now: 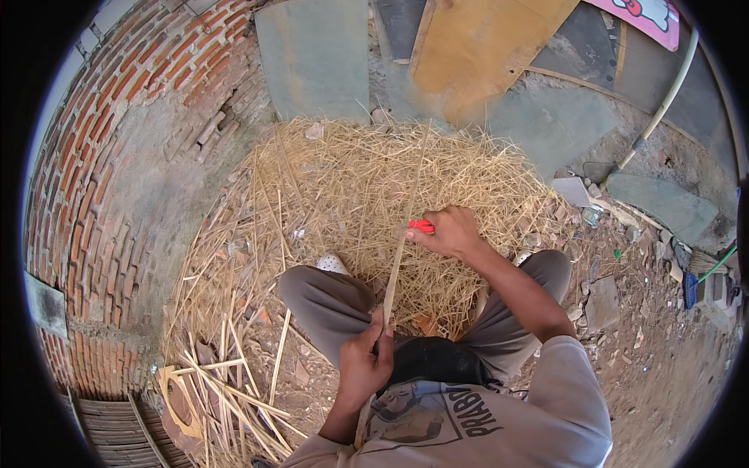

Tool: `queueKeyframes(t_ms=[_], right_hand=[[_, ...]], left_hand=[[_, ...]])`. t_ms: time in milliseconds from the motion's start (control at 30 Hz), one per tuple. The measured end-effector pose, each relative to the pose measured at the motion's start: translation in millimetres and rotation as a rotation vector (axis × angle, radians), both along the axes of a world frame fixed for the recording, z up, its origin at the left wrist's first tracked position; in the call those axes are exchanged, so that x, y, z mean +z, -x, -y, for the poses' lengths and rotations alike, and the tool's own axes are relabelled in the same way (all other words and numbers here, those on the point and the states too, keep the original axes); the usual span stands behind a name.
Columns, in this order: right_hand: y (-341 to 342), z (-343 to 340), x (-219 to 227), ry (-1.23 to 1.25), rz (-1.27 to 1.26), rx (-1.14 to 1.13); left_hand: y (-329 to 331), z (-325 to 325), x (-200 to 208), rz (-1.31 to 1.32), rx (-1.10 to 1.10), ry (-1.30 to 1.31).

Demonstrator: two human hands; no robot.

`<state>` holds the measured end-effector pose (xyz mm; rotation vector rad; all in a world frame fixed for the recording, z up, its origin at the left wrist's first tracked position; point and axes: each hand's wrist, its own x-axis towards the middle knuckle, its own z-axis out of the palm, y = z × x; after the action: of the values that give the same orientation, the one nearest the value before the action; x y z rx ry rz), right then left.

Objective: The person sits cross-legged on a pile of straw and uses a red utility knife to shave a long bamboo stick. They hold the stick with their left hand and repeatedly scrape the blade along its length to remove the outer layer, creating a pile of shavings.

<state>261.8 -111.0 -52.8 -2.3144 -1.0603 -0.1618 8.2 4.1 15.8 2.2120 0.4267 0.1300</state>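
A long, flat, pale strip (396, 273), which looks like split bamboo, runs from near my waist up and away over the straw. My left hand (367, 360) is closed around its lower part, close to my lap. Farther out, my right hand (451, 232) is closed on a small red-handled tool (421, 226). The tool's front end is right at the strip. Its blade or working edge does not show clearly, and I cannot tell whether it touches the strip.
Straw-like shavings (351, 179) are heaped before my crossed legs. Loose pale strips (226, 390) lie at the lower left. A brick wall (101, 210) stands left; grey and tan boards (312, 62) lean at the back. Rubble (605, 300) and a pale pipe (663, 101) are right.
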Motion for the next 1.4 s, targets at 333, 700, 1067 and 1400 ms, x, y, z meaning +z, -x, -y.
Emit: queueKeyframes(t_ms=[333,700,1067,1400], right_hand=[[2,0,-4,0.008,0.064,0.065],[-55,8,-25,-0.002,-0.056,-0.239],[-76,12,-23,0.101,-0.051,-0.342],[-45,5,-22,0.064,-0.101,-0.191]], left_hand=[[-1,-3,-3,0.049,0.045,0.056],[0,-6,-18,0.169,-0.040,0.207],[9,-5,-9,0.085,-0.052,0.229],[17,-10,-37,0.275,-0.039,0.244]])
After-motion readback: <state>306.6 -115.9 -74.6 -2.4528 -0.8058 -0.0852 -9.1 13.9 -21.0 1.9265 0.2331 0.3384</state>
